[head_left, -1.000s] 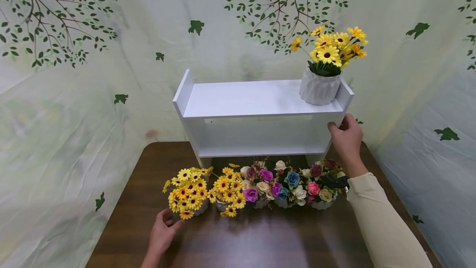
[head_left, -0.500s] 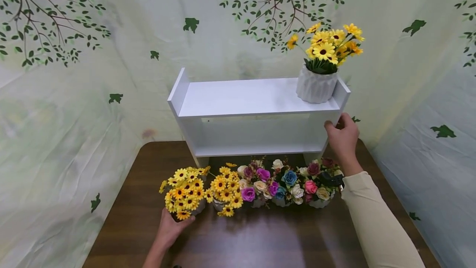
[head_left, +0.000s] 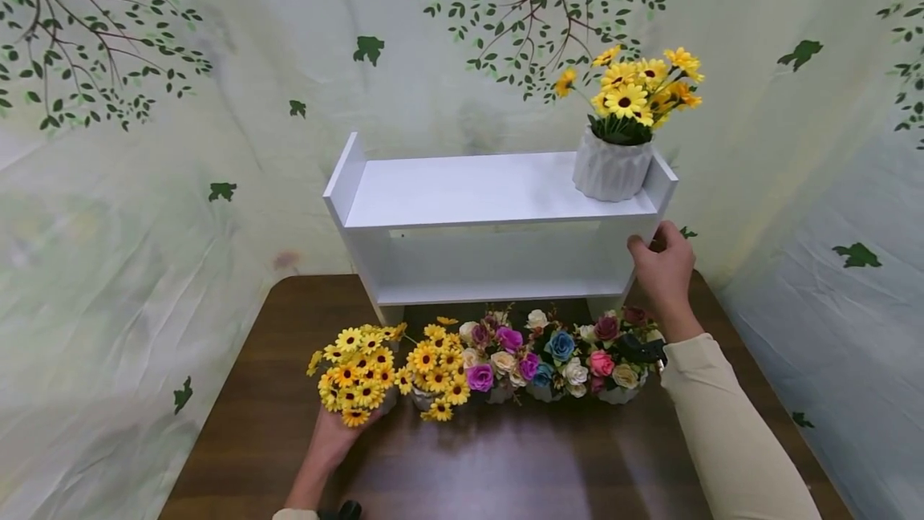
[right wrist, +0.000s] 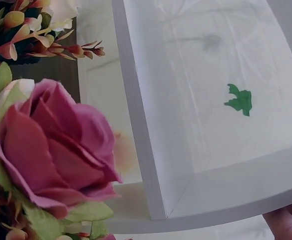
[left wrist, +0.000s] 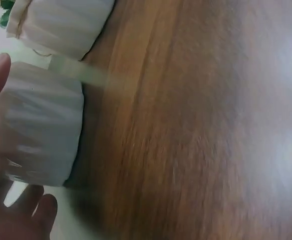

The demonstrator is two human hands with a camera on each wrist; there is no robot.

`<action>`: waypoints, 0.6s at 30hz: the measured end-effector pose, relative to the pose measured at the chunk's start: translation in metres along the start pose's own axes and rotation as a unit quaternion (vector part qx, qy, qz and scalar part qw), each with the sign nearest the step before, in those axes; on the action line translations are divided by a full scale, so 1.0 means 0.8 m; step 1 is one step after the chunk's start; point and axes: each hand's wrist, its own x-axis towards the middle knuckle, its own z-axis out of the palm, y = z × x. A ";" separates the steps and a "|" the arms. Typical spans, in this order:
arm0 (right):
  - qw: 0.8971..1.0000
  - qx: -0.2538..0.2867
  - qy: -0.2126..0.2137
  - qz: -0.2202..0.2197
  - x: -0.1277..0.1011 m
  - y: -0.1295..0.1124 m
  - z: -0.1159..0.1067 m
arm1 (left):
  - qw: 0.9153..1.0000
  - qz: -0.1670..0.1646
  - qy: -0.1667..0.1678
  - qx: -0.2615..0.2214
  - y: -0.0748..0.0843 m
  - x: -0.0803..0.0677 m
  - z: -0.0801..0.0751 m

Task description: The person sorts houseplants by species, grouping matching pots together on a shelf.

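A white two-level shelf (head_left: 491,191) stands at the back of the brown table (head_left: 505,464). My right hand (head_left: 660,263) grips its right side panel, thumb on the front edge; the right wrist view shows that panel (right wrist: 150,125) and one fingertip (right wrist: 285,222). On the shelf's top right sits a white ribbed pot of yellow daisies (head_left: 613,171). My left hand (head_left: 335,440) reaches under the leftmost bunch of yellow daisies (head_left: 357,367). In the left wrist view its thumb and fingers (left wrist: 21,220) lie on either side of that white pot (left wrist: 36,125).
A row of flower pots stands before the shelf: a second yellow bunch (head_left: 436,371) and mixed roses (head_left: 559,355). A pink rose (right wrist: 51,145) is close to my right wrist. A leaf-printed cloth backdrop (head_left: 144,183) surrounds the table.
My left hand has slid forward from beside the leftmost yellow pot to around its base. My right hand has stayed on the shelf's side panel.
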 end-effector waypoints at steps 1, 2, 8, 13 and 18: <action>1.000 0.000 0.001 -0.001 0.000 0.000 -0.001 | 1.000 0.004 -0.001 -0.002 -0.001 0.002 0.003; 1.000 -0.001 0.001 -0.002 0.000 0.000 -0.002 | 1.000 0.007 0.000 -0.006 -0.002 0.003 0.006; 1.000 0.001 0.006 -0.001 -0.006 -0.001 0.001 | 0.998 0.058 0.025 -0.031 -0.012 -0.003 0.019; 1.000 0.000 0.008 0.005 -0.008 0.004 -0.001 | 0.993 0.095 0.041 -0.057 -0.014 -0.001 0.029; 1.000 0.007 0.010 -0.001 -0.002 0.000 0.001 | 0.991 0.106 0.052 -0.056 -0.007 0.007 0.030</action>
